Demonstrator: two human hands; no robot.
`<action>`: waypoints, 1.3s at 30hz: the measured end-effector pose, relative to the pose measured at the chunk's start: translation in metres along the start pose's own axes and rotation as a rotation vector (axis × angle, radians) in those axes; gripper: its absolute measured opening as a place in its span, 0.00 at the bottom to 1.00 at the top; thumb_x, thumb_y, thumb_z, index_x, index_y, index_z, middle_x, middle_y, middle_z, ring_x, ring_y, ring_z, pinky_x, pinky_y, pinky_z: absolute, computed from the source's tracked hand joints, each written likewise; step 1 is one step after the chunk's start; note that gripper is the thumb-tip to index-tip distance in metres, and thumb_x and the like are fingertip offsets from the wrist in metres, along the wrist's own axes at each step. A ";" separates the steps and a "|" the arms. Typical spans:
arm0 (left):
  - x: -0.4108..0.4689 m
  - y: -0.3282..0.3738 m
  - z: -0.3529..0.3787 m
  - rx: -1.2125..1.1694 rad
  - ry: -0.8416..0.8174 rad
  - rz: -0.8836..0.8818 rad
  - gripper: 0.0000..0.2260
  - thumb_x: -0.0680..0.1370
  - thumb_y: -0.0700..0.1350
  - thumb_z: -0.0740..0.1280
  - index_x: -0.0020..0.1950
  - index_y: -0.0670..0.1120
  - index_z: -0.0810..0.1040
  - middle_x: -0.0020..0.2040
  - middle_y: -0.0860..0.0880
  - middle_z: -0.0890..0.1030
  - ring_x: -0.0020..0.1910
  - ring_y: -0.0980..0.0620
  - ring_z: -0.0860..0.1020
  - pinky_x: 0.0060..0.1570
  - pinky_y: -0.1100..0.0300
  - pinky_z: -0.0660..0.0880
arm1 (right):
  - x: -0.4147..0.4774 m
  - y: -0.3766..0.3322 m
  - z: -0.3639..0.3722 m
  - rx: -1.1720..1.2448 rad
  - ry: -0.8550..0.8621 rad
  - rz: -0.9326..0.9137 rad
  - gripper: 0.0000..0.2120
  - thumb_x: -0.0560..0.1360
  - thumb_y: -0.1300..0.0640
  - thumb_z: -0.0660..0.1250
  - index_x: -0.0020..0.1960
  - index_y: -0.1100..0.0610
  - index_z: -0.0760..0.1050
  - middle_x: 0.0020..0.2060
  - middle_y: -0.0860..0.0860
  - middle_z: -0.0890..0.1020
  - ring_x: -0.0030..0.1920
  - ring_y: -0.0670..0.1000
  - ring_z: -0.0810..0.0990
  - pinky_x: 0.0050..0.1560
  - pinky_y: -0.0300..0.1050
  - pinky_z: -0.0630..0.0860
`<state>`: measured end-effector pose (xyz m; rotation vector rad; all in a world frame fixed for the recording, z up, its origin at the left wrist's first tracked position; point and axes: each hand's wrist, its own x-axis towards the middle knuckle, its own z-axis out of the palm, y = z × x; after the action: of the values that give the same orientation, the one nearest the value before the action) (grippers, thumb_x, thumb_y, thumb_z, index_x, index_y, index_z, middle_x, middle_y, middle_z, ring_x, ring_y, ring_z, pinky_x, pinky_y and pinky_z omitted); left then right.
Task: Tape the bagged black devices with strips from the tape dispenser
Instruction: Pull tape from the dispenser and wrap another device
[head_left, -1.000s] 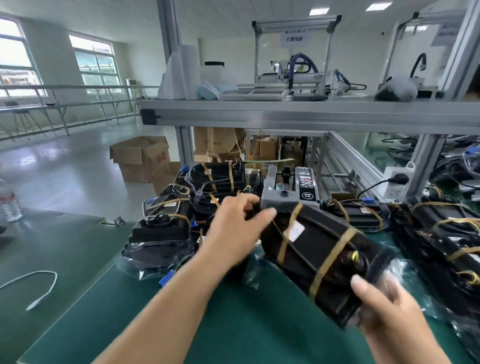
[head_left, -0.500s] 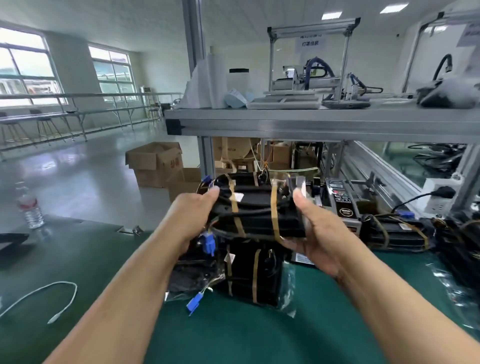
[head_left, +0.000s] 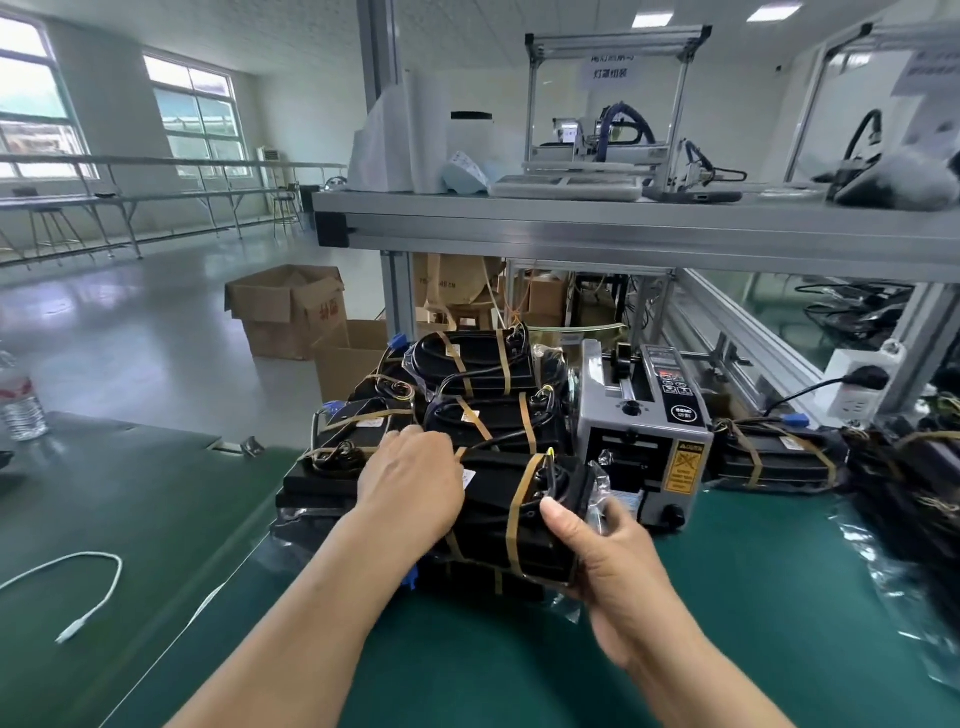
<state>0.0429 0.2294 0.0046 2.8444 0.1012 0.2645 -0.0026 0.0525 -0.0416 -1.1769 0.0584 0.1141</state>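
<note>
**Head view: taped device in both hands, dispenser just past my right**

I held one bagged device (head_left: 498, 488) on top of the stack (head_left: 483, 374) of taped ones, near the middle of the bench (head_left: 753, 597). Its long axis ran roughly along the bench's near edge, left end under my left hand (head_left: 410, 483), right end in my right hand (head_left: 608, 556).

My left fingers (head_left: 436, 441) were bent over its far upper edge and my palm lay on top. My right thumb pressed the top face beside a tan strip, and my other right fingers were wrapped round the end and the loose clear bag.

Two tan strips already crossed this device, so I judged it finished and being set down.

The tape dispenser (head_left: 644, 431) stood just beyond the right end, its outlet facing the near edge. That made my right hand the nearer one for the next strip. I could not make out whether a strip was waiting there.

More bagged devices (head_left: 774, 457) lay against the dispenser's right side, and a dark pile (head_left: 914, 493) crowded the right edge.

Open green surface lay between me and the dispenser, and more on the left part of the bench, where a white cable (head_left: 88, 587) lay. The shelf (head_left: 623, 228) overhead limited how high I could lift.
</note>
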 end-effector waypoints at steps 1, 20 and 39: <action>-0.002 -0.001 -0.001 -0.022 0.016 0.008 0.09 0.82 0.47 0.59 0.52 0.46 0.78 0.48 0.49 0.71 0.57 0.46 0.71 0.47 0.58 0.64 | -0.001 0.001 0.001 0.008 0.000 -0.010 0.30 0.60 0.55 0.78 0.60 0.58 0.75 0.48 0.57 0.87 0.46 0.59 0.87 0.37 0.49 0.83; 0.099 -0.039 -0.028 -0.441 0.194 -0.175 0.13 0.79 0.54 0.65 0.43 0.49 0.85 0.56 0.46 0.79 0.59 0.44 0.73 0.51 0.51 0.74 | 0.132 -0.052 0.068 -0.085 -0.113 0.115 0.16 0.77 0.55 0.72 0.58 0.66 0.78 0.49 0.61 0.85 0.46 0.57 0.86 0.37 0.49 0.84; 0.064 -0.027 -0.024 -0.176 0.355 -0.030 0.17 0.77 0.60 0.63 0.57 0.50 0.81 0.61 0.45 0.76 0.62 0.42 0.69 0.58 0.41 0.70 | 0.053 -0.064 0.021 -0.942 0.042 -0.209 0.21 0.78 0.44 0.65 0.44 0.63 0.80 0.39 0.61 0.85 0.42 0.61 0.85 0.49 0.59 0.82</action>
<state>0.0996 0.2678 0.0299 2.5914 0.1823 0.7320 0.0575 0.0504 0.0196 -2.1171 -0.0946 -0.0834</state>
